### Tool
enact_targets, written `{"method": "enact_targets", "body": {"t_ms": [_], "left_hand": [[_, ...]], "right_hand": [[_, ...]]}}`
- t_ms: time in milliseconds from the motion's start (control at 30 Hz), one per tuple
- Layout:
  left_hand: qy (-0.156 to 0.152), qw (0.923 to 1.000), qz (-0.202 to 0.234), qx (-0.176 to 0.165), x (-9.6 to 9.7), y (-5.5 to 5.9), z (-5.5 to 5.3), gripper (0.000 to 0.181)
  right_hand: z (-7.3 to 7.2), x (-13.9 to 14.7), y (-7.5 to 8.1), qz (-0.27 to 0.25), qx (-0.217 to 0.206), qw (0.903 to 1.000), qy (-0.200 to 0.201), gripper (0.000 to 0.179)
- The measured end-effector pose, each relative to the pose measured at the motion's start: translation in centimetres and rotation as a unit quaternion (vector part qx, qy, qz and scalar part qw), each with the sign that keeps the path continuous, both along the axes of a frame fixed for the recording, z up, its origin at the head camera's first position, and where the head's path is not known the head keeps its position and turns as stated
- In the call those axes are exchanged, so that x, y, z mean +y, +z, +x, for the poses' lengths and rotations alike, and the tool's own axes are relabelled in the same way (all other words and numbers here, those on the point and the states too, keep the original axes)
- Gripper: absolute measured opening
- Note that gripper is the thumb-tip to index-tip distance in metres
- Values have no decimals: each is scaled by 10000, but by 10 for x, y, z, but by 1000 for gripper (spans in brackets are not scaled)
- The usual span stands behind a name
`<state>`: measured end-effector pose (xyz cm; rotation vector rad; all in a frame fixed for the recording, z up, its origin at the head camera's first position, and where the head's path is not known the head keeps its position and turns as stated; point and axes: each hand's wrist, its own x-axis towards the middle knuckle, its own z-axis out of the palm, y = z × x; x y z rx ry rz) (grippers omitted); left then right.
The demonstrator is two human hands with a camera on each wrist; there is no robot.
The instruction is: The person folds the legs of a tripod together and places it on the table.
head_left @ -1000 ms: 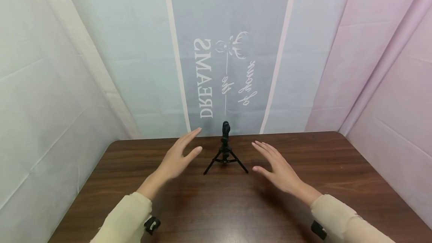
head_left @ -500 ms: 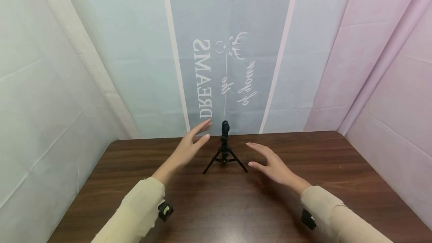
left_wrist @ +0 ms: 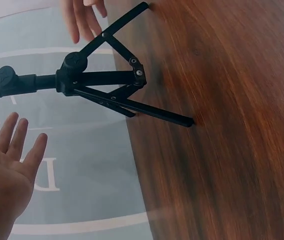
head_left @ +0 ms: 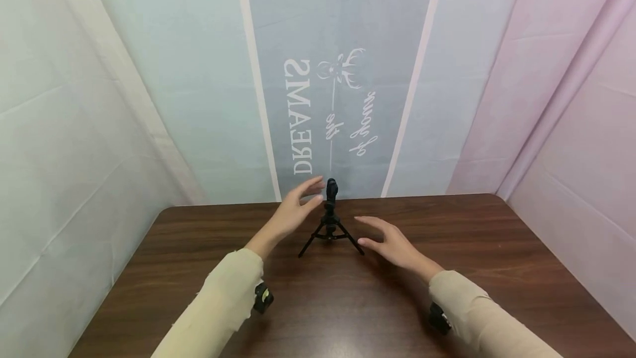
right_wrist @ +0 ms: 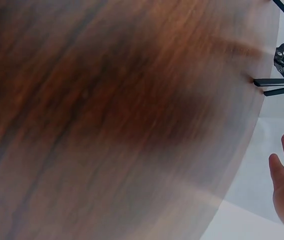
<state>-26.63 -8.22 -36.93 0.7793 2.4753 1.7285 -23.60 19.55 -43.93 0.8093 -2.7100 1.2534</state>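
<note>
Beside a tripod, uncropped only in head view, left hand, right hand, each grip wide, empty

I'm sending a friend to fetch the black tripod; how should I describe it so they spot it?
Start with the dark brown table before the printed cloth. Look toward the middle of its far edge, between the left hand and the right hand. The black tripod stands there on spread legs, unlike the small black devices at the wrists.

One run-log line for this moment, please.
tripod: upright on table | left hand: beside its top, contact unclear | right hand: near a leg, holding nothing
</note>
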Motion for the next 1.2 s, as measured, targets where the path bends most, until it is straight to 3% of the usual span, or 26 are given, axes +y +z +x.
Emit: {"method": "enact_targets", "body": {"t_ms": [167,367,633,833,1200], "left_hand": [[134,9996,-251,-54,8,0,-3,50],[132,9999,-104,-34,14,2,-7,50],[259,9996,-98,-80,19,5,-10,45],[173,9997,-103,-165,22,7,-9,43],[182,9994,-77,-288,27,5,-6,29]], "right_hand": [[-4,-2,-5,82,-339,9994,-3,55],[-9,-3,-9,128,-597,9981,25,51],[-14,-3,-12,125,-628,9979,102,43],[-17,-3,-16,130,-678,9974,204,39],[-23,-11,-19,356,-777,9954,442,13]]}}
